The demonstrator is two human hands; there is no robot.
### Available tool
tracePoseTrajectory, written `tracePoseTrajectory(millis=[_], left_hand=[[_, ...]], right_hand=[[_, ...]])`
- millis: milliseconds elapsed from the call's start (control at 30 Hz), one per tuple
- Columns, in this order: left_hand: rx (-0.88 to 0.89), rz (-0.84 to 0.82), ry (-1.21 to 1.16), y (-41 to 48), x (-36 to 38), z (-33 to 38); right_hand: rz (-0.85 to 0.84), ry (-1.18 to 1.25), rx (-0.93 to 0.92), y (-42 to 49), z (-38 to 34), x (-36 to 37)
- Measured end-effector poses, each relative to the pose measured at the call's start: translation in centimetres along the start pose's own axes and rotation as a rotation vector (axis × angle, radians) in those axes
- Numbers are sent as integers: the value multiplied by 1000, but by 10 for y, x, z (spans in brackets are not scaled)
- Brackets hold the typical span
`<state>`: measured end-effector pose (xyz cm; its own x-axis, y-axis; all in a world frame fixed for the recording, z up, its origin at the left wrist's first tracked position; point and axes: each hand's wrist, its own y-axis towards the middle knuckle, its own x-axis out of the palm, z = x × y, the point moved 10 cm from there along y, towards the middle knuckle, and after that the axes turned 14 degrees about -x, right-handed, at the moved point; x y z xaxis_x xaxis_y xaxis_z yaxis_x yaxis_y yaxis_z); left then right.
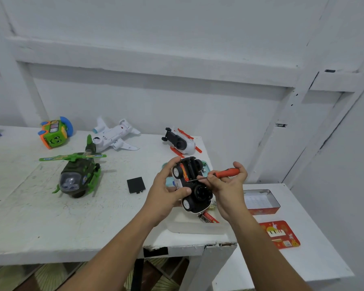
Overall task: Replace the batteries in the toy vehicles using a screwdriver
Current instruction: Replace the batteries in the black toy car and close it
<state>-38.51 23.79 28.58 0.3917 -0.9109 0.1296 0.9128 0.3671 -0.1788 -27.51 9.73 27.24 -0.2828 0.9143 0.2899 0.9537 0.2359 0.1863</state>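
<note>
A person holds a toy car (192, 185) upside down above the right end of a white table (51, 217). The left hand (168, 185) wraps round the car's body, with the thumb over its side near a wheel. The right hand (227, 185) pinches an orange-handled screwdriver (226, 172). Its dark shaft lies across the open battery bay, tip beside a red battery (183, 172) seated there. The black cover (136, 185) lies apart on the table to the left. Loose batteries (208, 217) sit in a shallow tray (198, 227) under the car. If the tip is used to pry, it could slip and jab the left fingers. The battery could also pop free and drop past the nearby table edge.
</note>
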Motion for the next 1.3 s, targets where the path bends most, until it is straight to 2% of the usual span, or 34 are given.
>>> tracePoseTrajectory(millis=[167,267,367,500,600,733,900,1067,1300], left_hand=[[-11,11,39,6,-2,-7],[19,44,176,8,0,-8],[37,81,301,8,3,-6],[58,101,367,8,3,-3],[64,114,382,8,2,-2],[54,114,287,9,-3,-2],[41,120,32,7,-19,2],[22,209,-36,3,-54,8],[-9,313,-124,-4,-120,8]], right_hand=[[72,184,79,1,4,-11],[122,222,81,4,-1,-25],[181,202,66,5,-9,-41],[234,21,23,3,-17,-60],[187,-59,-17,2,-21,-56],[141,-83,-34,2,-22,-46],[75,-77,-1,6,-23,-27],[-28,-66,42,13,-19,4],[-234,-208,101,20,3,66]])
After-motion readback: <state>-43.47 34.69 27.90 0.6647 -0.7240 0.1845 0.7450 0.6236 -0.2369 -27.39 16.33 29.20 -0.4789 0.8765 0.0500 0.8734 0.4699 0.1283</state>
